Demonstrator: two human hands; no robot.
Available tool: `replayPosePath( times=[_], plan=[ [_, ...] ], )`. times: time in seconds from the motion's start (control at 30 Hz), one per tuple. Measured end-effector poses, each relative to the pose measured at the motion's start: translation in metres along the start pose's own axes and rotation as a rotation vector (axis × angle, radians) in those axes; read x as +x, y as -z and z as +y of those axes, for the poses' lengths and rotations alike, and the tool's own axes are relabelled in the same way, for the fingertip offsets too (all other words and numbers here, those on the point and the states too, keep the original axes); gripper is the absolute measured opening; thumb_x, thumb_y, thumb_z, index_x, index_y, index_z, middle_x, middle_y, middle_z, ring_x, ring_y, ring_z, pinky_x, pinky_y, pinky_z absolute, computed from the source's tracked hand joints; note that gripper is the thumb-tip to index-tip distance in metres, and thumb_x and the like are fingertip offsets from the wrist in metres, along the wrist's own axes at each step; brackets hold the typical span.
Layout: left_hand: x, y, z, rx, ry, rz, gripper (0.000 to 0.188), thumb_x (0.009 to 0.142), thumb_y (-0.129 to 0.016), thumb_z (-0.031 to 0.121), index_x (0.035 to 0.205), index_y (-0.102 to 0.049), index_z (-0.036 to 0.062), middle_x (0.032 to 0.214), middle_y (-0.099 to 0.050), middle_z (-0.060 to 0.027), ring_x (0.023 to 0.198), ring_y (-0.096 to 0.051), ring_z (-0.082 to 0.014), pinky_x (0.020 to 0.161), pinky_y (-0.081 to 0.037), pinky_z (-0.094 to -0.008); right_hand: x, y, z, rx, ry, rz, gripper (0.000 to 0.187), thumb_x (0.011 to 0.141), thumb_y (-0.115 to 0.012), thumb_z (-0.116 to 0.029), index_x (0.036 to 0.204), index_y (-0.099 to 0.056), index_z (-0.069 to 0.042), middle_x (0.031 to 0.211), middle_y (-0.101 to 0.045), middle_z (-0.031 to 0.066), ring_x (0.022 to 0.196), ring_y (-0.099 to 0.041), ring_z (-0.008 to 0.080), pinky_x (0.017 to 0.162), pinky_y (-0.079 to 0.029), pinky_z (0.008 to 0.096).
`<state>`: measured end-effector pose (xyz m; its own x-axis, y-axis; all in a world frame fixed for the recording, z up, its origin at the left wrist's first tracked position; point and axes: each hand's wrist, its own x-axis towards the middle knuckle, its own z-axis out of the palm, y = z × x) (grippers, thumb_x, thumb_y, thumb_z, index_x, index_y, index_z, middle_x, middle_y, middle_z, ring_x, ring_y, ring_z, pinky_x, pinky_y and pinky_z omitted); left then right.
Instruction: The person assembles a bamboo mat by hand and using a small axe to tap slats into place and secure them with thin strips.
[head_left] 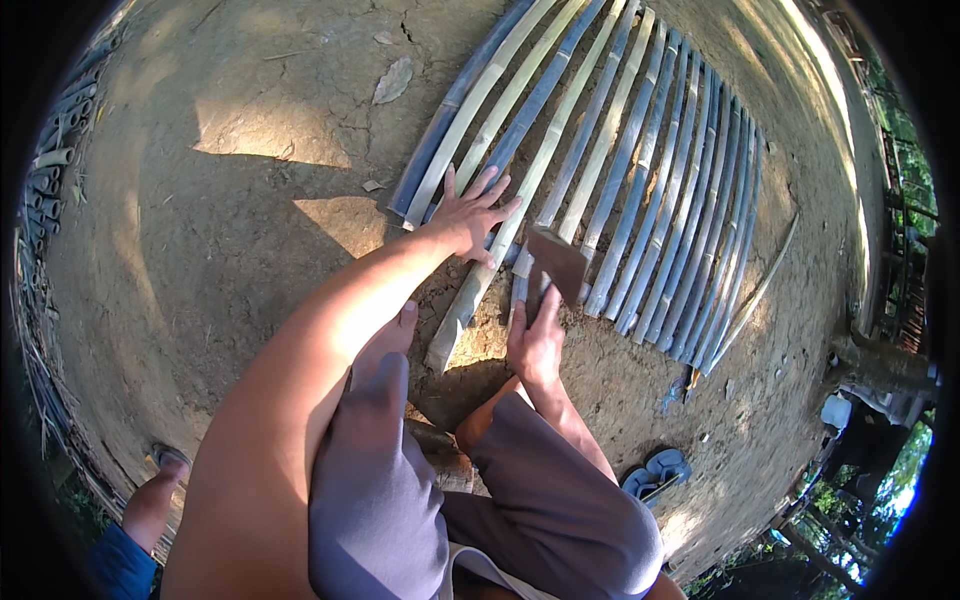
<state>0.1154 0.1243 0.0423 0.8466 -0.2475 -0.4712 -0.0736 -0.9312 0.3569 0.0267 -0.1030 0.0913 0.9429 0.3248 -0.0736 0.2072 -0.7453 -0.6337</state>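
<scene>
Bamboo slats (640, 170), some pale and some dark grey, lie side by side on the ground in a fan-like row. My left hand (470, 218) rests on the slats at the left end, with its fingers spread. One pale slat (462, 310) reaches nearer to me than its neighbours, beneath the heel of that hand. My right hand (537, 340) is closed round the lower part of a broad-bladed chopper (558, 262). Its brown metal blade is over the near ends of the middle slats; whether it touches them I cannot tell.
A pair of dark flip-flops (657, 474) lies at the right of my knee. A thin bent strip (765, 290) lies beyond the row's right end. Bamboo poles (55, 160) are stacked at the far left. Another person's leg (150, 510) shows at the lower left.
</scene>
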Motion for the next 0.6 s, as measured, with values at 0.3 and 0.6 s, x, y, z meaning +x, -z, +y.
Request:
replayPosePath(
  times=[0.3,0.6],
  plan=[
    [-0.003,0.0,-0.002,-0.024,-0.01,0.033,0.13,0.059,-0.093,0.057,0.165,-0.025,0.0275,0.175,-0.008,-0.0079,0.161,0.004,-0.0322,0.117,0.002,-0.08,-0.001,0.01,0.004,-0.04,0.15,0.145,0.066,0.1,-0.062,-0.011,0.153,-0.026,0.004,0.095,-0.071,0.0323,0.086,-0.074,0.0485,0.069,-0.059,0.053],
    [-0.003,-0.011,-0.008,0.022,-0.002,0.017,0.129,0.058,-0.089,0.066,0.165,-0.026,0.0294,0.175,-0.01,-0.0072,0.161,0.006,-0.0312,0.116,0.002,-0.0808,0.01,0.021,-0.015,-0.022,0.246,0.181,0.074,0.099,-0.063,-0.007,0.158,-0.02,0.006,0.099,-0.071,0.033,0.082,-0.072,0.0492,0.07,-0.059,0.05]
  ],
)
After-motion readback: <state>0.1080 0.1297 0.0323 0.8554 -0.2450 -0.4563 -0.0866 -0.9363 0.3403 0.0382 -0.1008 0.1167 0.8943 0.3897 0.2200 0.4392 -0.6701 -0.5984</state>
